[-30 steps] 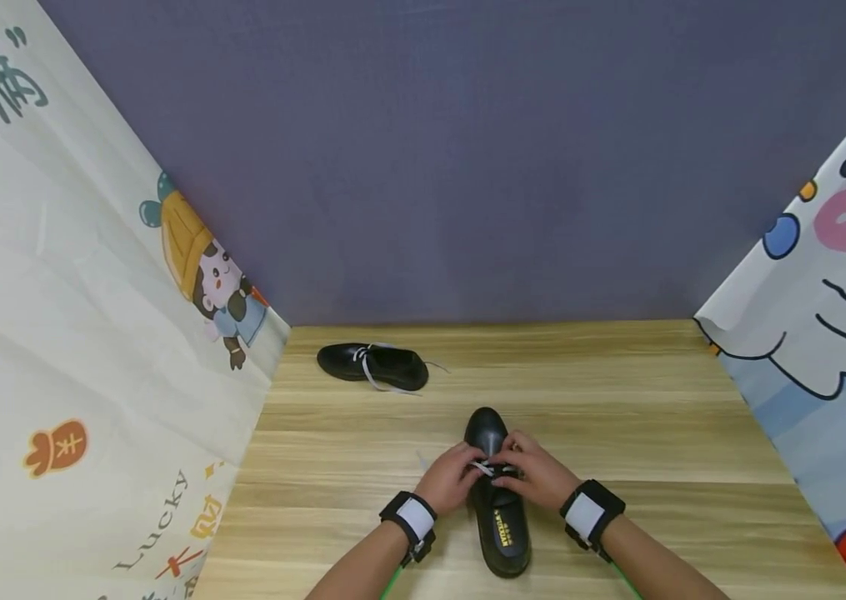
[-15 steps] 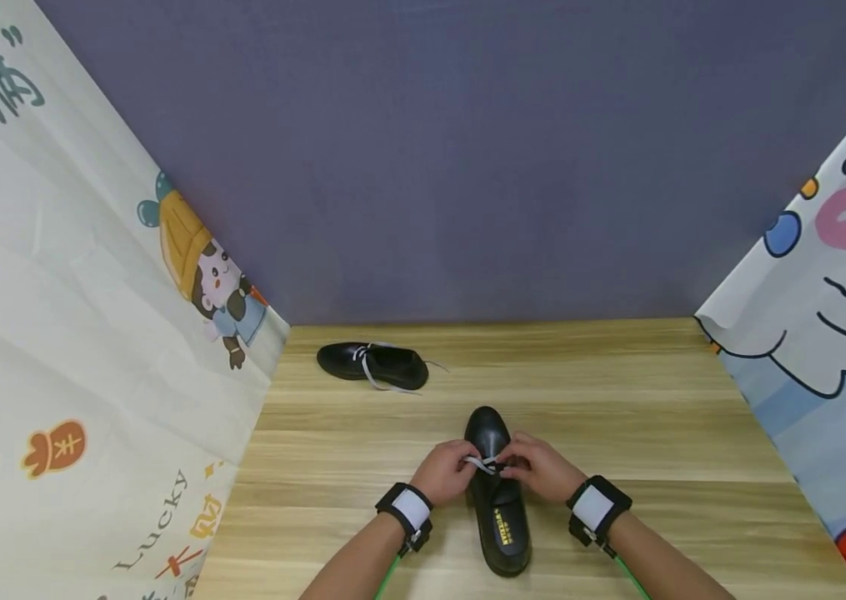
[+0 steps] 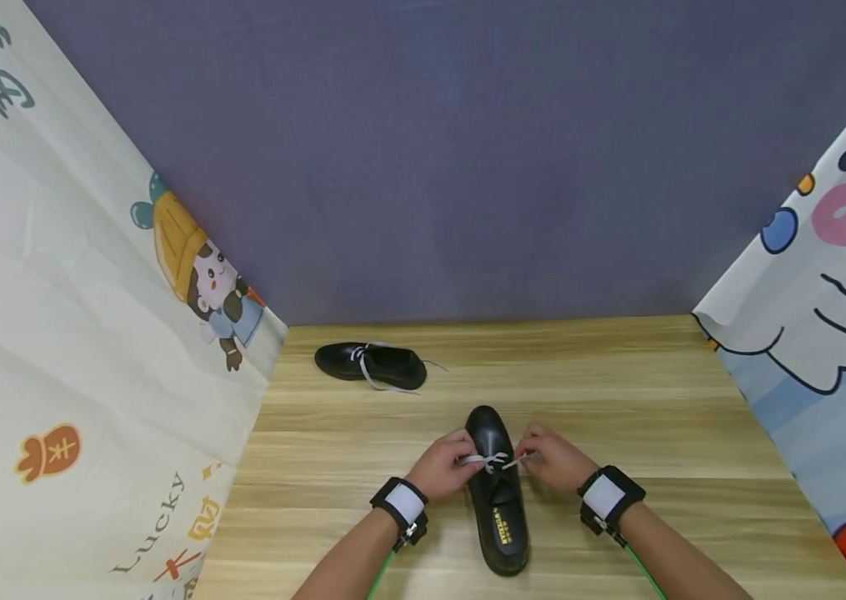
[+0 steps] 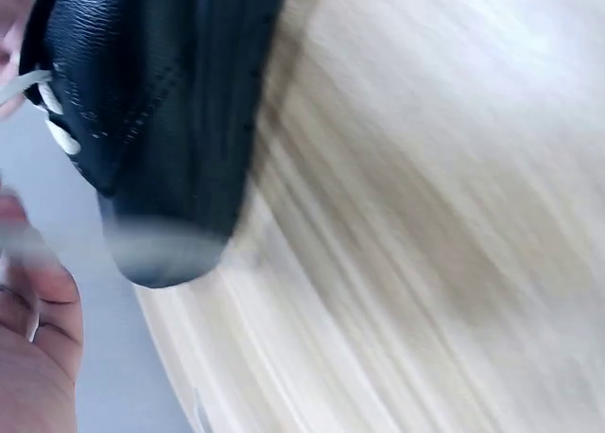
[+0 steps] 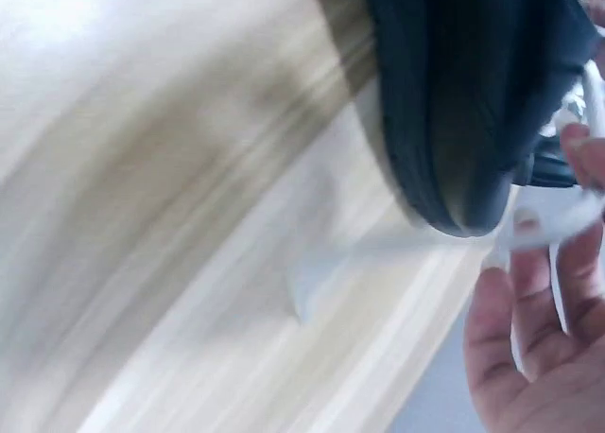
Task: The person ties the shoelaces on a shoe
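A black leather lace-up shoe stands on the wooden surface, toe pointing away from me. Its pale shoelace is crossed over the front with small loops showing. At the shoe's left side my left hand pinches one part of the lace. My right hand, off the shoe's right side, pinches the other part, drawn out sideways. In the right wrist view a blurred length of lace runs by the fingers of my right hand. The left wrist view shows the shoe's side and my left hand.
A second black shoe with trailing pale laces lies sideways at the back left of the wooden surface. A dark blue-grey panel rises behind. Printed white cloths border the left and right.
My hands have drawn apart, the right one moving farther right with its lace end. The lace across the shoe now stretches out to both sides. The shoe has barely shifted.
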